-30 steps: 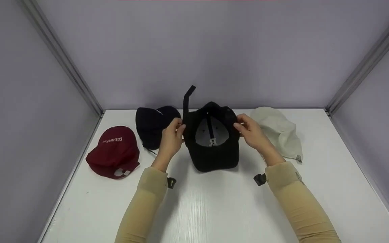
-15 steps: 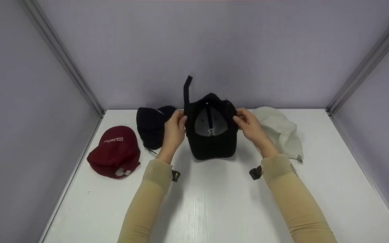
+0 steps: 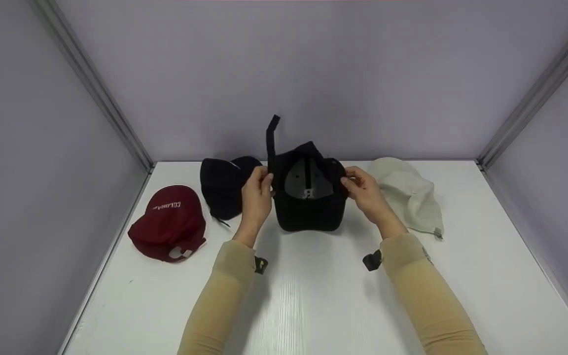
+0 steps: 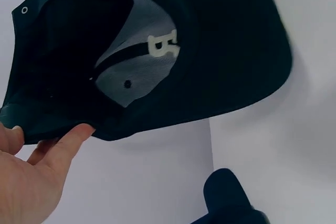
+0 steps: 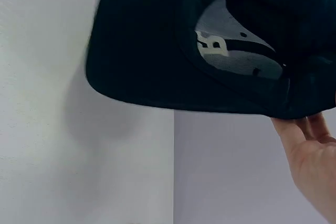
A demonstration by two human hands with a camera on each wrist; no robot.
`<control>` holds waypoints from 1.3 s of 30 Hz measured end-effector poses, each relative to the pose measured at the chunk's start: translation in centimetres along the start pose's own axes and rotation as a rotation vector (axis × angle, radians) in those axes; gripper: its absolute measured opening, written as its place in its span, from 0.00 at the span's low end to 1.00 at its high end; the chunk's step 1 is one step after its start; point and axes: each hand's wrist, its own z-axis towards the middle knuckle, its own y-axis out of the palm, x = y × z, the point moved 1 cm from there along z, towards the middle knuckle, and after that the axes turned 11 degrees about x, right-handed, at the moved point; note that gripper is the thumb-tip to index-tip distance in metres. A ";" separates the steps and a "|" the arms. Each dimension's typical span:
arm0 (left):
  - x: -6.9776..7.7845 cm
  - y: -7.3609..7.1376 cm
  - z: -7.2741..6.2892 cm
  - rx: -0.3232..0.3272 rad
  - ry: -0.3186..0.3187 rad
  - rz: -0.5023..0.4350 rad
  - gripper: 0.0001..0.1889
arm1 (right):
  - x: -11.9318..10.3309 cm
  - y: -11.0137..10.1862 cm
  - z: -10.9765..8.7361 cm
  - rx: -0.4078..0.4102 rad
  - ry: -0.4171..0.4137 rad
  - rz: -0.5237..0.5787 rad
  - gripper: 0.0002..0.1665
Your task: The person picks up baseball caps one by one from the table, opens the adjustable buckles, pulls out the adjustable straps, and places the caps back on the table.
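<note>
Between my two hands hangs a black baseball cap (image 3: 310, 214), its hollow inside facing me and its brim pointing down toward me. A pale letter patch (image 4: 164, 44) shows through the grey front lining. My left hand (image 3: 257, 197) pinches the cap's left edge, thumb on the inner side. My right hand (image 3: 369, 196) pinches the opposite edge in the same way. From the cap's left side a loose black strap (image 3: 270, 138) sticks upward. In the right wrist view the brim (image 5: 142, 45) stands over the table with a shadow beneath it.
A dark red cap (image 3: 170, 222) lies at the left, and a navy cap (image 3: 221, 190) sits behind it, partly covered by my left hand. An off-white cap (image 3: 405, 192) rests beyond my right hand. Grey panels (image 3: 313, 74) enclose the white table (image 3: 308, 296) at the back and sides.
Both hands raised the black cap and moved it away from me, then lowered it slightly. Its brim now tips further back, and both hands keep their hold. The other caps stay put.
</note>
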 end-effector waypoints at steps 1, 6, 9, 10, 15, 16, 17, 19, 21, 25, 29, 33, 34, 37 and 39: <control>-0.1 0.0 -0.1 0.006 0.012 -0.007 0.06 | 0.0 0.0 0.0 0.011 -0.007 0.006 0.14; -0.3 0.1 -1.2 0.009 0.074 -0.044 0.06 | -1.4 -0.1 -1.1 0.012 -0.004 0.001 0.13; -0.3 -0.1 -2.2 -0.009 0.126 -0.057 0.06 | -2.0 -0.5 -2.1 -0.032 -0.011 -0.041 0.12; -0.3 -0.2 -2.5 -0.018 0.142 -0.061 0.06 | -2.2 -0.7 -2.4 -0.045 -0.013 -0.059 0.12; -0.3 -1.0 -4.1 -0.098 0.224 -0.098 0.07 | -2.2 -1.7 -3.6 -0.136 -0.050 -0.125 0.10; -0.2 -1.2 -4.4 -0.124 0.239 -0.101 0.07 | -2.0 -1.9 -3.8 -0.160 -0.056 -0.133 0.10; -0.2 -1.4 -4.7 -0.151 0.255 -0.093 0.07 | -1.7 -2.2 -3.9 -0.187 -0.064 -0.137 0.10; -0.2 -1.9 -5.3 -0.204 0.286 -0.065 0.08 | -1.0 -2.8 -4.1 -0.239 -0.077 -0.141 0.09; -0.2 -2.3 -5.8 -0.260 0.322 -0.020 0.08 | -0.2 -3.4 -4.4 -0.275 -0.081 -0.161 0.09; -0.5 -3.1 -6.7 -0.367 0.384 0.053 0.07 | 0.4 -4.1 -5.3 -0.339 -0.100 -0.241 0.11; -1.0 -3.4 -7.3 -0.455 0.375 0.100 0.06 | 0.8 -4.4 -5.8 -0.380 -0.085 -0.322 0.11; -1.5 -3.1 -7.5 -0.514 0.336 0.151 0.07 | 1.2 -4.6 -5.8 -0.367 -0.059 -0.390 0.11; -1.6 -2.9 -7.5 -0.528 0.329 0.169 0.07 | 1.3 -4.6 -5.8 -0.357 -0.066 -0.406 0.10; -2.0 -2.4 -7.7 -0.563 0.322 0.228 0.08 | 1.2 -4.6 -5.8 -0.352 -0.119 -0.447 0.10; -2.2 -2.2 -7.8 -0.580 0.323 0.274 0.07 | 1.0 -4.5 -5.8 -0.363 -0.149 -0.467 0.10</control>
